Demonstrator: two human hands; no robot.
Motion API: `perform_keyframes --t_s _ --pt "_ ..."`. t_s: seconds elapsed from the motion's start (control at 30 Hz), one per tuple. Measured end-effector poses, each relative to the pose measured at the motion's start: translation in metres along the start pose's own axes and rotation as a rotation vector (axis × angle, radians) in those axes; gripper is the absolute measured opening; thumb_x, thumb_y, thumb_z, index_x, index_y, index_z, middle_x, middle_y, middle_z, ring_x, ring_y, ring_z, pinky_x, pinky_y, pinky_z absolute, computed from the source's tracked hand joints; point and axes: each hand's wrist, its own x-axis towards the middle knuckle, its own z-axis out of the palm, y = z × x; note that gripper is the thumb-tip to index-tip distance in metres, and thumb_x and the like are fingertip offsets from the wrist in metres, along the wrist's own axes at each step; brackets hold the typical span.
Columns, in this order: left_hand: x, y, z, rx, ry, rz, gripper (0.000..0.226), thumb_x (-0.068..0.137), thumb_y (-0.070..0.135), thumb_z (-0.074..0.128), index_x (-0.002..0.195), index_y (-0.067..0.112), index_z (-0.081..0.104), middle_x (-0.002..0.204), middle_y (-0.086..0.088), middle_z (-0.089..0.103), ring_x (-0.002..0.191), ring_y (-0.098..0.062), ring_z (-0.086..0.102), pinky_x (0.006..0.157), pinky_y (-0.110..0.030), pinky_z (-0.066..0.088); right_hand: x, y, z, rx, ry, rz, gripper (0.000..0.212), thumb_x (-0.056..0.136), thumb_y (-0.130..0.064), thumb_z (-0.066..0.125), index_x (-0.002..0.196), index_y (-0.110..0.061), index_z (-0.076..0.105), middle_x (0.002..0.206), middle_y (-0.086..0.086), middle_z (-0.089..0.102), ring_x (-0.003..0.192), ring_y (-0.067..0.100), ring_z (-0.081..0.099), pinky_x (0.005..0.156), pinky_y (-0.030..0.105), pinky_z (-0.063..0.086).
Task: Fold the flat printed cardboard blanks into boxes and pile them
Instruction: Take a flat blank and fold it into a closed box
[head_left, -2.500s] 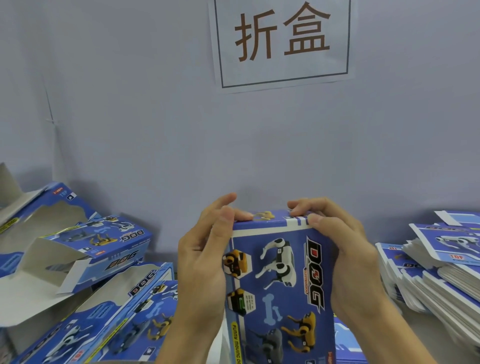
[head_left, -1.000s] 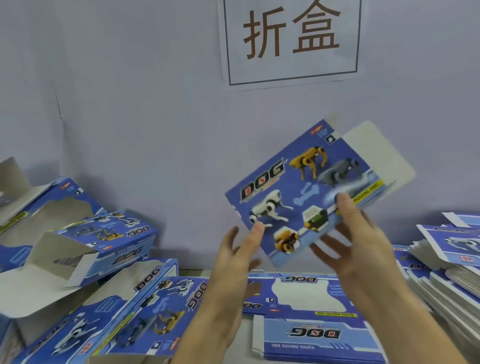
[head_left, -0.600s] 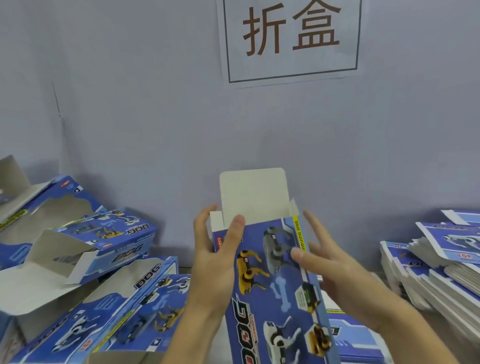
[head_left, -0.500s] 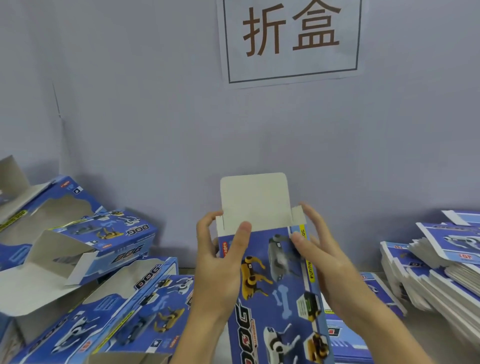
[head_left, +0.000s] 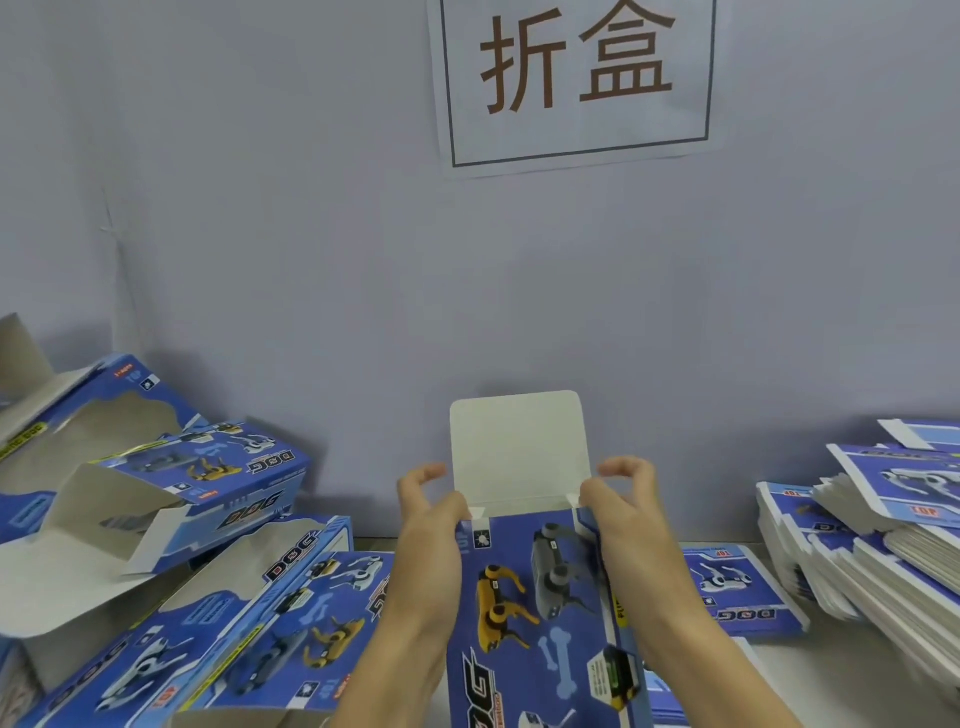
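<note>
Box (head_left: 540, 597), flipped end over end a second ago, is now held upright over the tabletop's (head_left: 831, 670) near edge, left hand (head_left: 431, 540) and right hand (head_left: 631, 525) gripping its sides; its flap (head_left: 519, 447) stands unfolded, so closing is judged next.

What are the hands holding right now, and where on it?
Both hold the blue box, upright, near its open top: the left hand on its left edge, the right hand on its right edge, thumbs by the side flaps. The white top flap stands free.
</note>
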Motion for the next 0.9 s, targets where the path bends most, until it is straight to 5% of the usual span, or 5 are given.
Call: perform_keyframes --t_s 0.43,0.53,0.6,0.8,0.9 --pt "-0.005 -0.004 0.005 -0.140 0.149 0.068 0.036 0.102 0.030 0.041 0.082 0.005 0.057 0.090 -0.014 0.073 0.068 -0.024 0.071 0.050 -0.028 0.055 -0.002 0.011 -0.007 0.281 0.062 0.008 0.046 0.100 -0.041 0.041 0.076 -0.015 0.071 0.092 0.013 0.075 0.089 0.037 0.072 0.082 0.054 0.058" --pt "-0.003 -0.003 0.005 -0.124 0.138 0.055 0.031 0.104 0.033 0.039 0.097 0.014 0.062 0.093 -0.012 0.070 0.072 -0.026 0.071 0.051 -0.028 0.055 0.001 0.005 -0.010 0.165 -0.124 0.007 0.024 0.094 -0.030 0.057 0.113 -0.026 0.072 0.106 0.008 0.074 0.092 0.021 0.072 0.072 0.035 0.060" --pt "-0.004 0.001 0.003 -0.181 0.101 -0.003 0.028 0.104 0.038 0.039 0.116 0.024 0.059 0.102 -0.018 0.071 0.083 -0.033 0.073 0.059 -0.036 0.058 0.003 0.006 -0.017 0.082 -0.199 0.024 0.051 0.087 -0.027 0.066 0.136 -0.032 0.052 0.119 0.006 0.071 0.106 0.021 0.070 0.078 0.030 0.058" --pt "-0.008 0.020 -0.004 -0.235 -0.071 -0.102 0.057 0.081 0.048 0.055 0.130 0.017 0.059 0.115 -0.021 0.071 0.107 -0.047 0.064 0.089 -0.054 0.047 -0.005 -0.016 -0.034 0.214 0.070 -0.100 0.067 0.073 -0.054 0.068 0.130 -0.021 0.060 0.112 -0.002 0.075 0.108 0.017 0.069 0.091 0.036 0.055" --pt "-0.010 0.028 -0.006 -0.267 -0.107 -0.104 0.062 0.079 0.052 0.055 0.129 0.015 0.061 0.121 -0.020 0.068 0.116 -0.043 0.063 0.098 -0.060 0.048 -0.009 -0.032 -0.042 0.203 -0.136 0.013 0.060 0.093 -0.046 0.052 0.137 -0.005 0.057 0.136 0.018 0.060 0.118 0.029 0.062 0.111 0.049 0.039"
